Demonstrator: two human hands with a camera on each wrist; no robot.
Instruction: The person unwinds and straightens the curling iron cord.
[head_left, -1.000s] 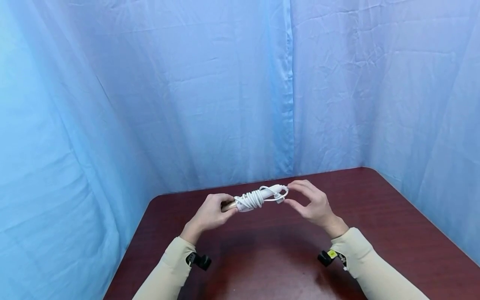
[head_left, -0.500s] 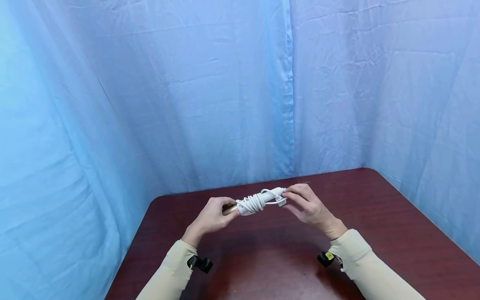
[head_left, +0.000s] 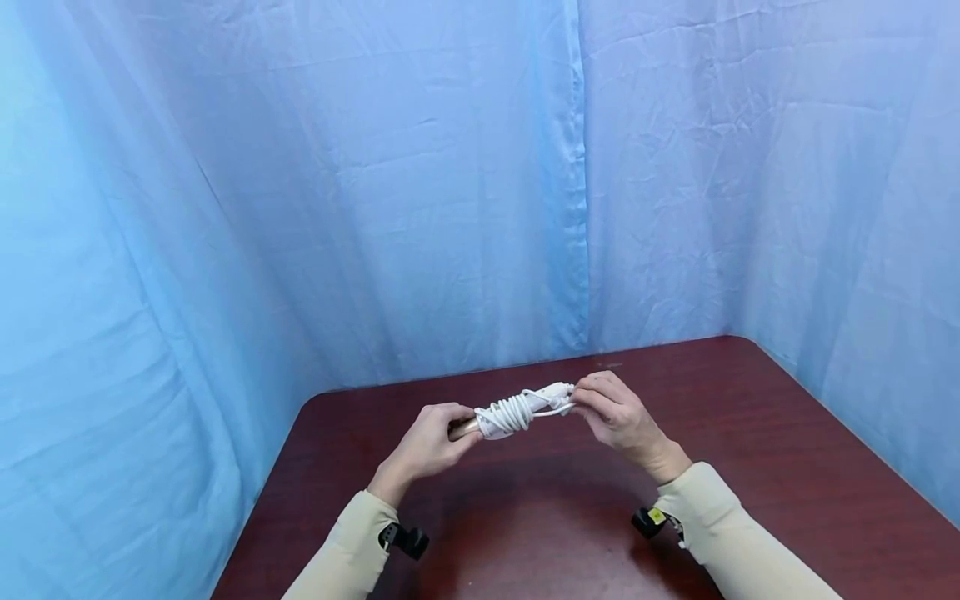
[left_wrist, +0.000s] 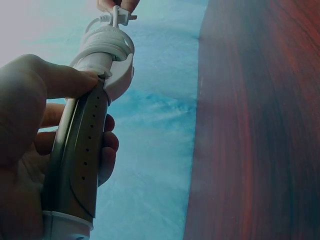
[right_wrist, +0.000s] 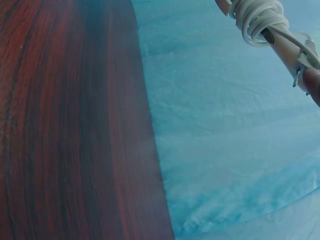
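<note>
A: The left hand (head_left: 427,446) has its fingers (left_wrist: 55,82) curled round the metallic barrel of a curling iron (head_left: 517,410), held level above the worktop (head_left: 750,467).

B: And the right hand (head_left: 618,417) pinches the plug (left_wrist: 118,16) at the end of the white cord (head_left: 510,412). If that pinch slips, I'd guess the coils spring loose.

Both arms wear long beige sleeves, the left sleeve (head_left: 341,557) and the right sleeve (head_left: 738,542), ending at the wrists. Under each wrist sits a small black camera mount; the right wrist mount (head_left: 652,521) carries a yellow tag.
</note>
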